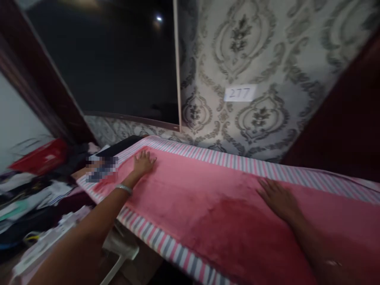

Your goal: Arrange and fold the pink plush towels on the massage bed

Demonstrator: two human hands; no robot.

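Note:
A long pink cloth (184,170) with a plush-like surface lies spread over a striped cover (231,159) in pink, white and grey. Darker red patches show across its middle and near side. My left hand (144,163) rests on the cloth close to its far left corner, fingers spread, with a bangle at the wrist. Farther right, my right hand (279,198) lies flat on the same cloth near its far edge, fingers stretched out and somewhat blurred. Neither hand grips anything.
A large dark television screen (113,59) stands behind the board, beside patterned wallpaper (202,107) with a paper label (240,93) reading 277. Clothes and a red bag (41,156) are piled at left. A white power strip (44,241) lies near my left arm.

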